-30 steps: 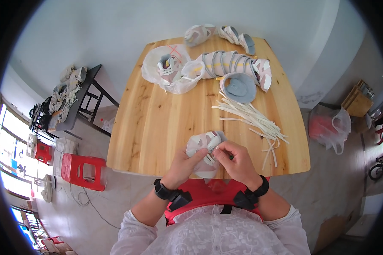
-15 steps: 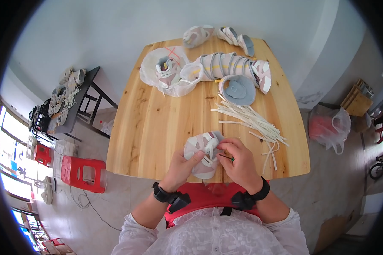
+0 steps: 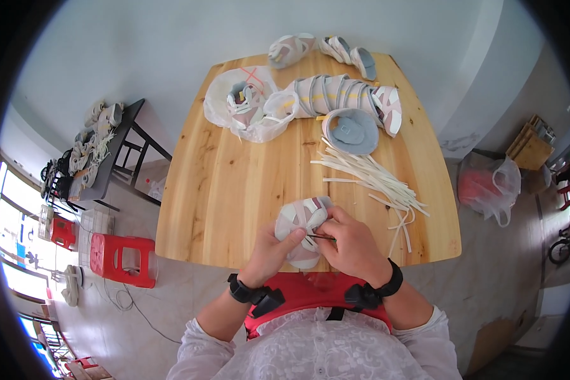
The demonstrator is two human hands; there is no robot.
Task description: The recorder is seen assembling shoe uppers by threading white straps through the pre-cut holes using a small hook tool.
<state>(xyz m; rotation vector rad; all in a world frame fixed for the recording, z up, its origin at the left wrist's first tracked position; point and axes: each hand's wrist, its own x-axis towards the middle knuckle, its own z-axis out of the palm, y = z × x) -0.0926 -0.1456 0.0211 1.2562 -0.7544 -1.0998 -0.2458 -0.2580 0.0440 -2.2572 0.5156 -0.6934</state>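
Note:
A pale pink and white shoe upper [image 3: 291, 215] rests at the table's near edge, in front of me. My left hand [image 3: 266, 251] grips its left side, thumb pressed on top near the lace area. From the right, my right hand [image 3: 349, 240] pinches a thin dark rod-like tool [image 3: 322, 237]. The tool's tip points left and reaches the lace area beside my left thumb. Its exact kind is too small to make out. Right-hand fingers also touch the upper's right side, and my left fingers are partly hidden beneath it.
Beyond the hands lie a loose bundle of white flat laces [image 3: 380, 182], a row of nested shoe uppers [image 3: 326, 98] and a plastic bag [image 3: 218, 114] with an upper in it. A red stool [image 3: 106, 259] and a dark side table [image 3: 123, 136] stand left.
My right hand has shifted slightly left, and the tool's tip now lies across the lace area. The left hand keeps its grip on the upper. The view has tilted a little.

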